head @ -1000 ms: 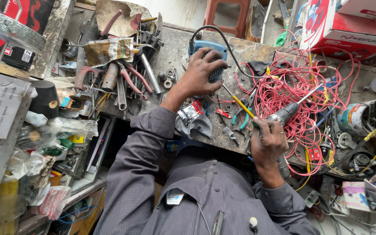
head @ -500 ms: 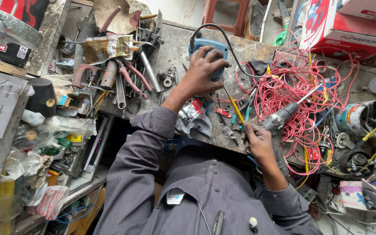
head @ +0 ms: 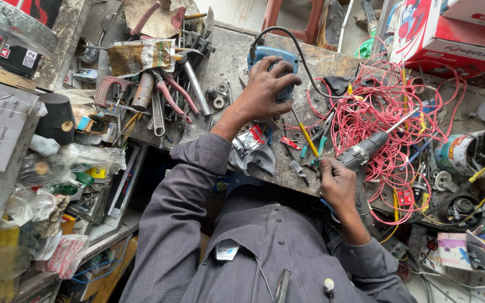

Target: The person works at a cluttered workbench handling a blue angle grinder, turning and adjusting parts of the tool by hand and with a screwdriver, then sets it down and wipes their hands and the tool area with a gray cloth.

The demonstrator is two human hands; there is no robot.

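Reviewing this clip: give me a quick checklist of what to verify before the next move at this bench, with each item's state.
1. Left hand seated on the blue power tool: ok, palm and fingers cover it.
2. Right hand has a secure grip: cannot tell, what it pinches is too small.
3. Drill free of the red wire: not ok, wire loops lie around it.
4. Yellow-handled screwdriver within reach: ok, between both hands.
5. Tool's black cord untangled: cannot tell.

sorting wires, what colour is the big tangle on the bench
Red, seen in the head view: the tangled wire bundle beside the grey drill.
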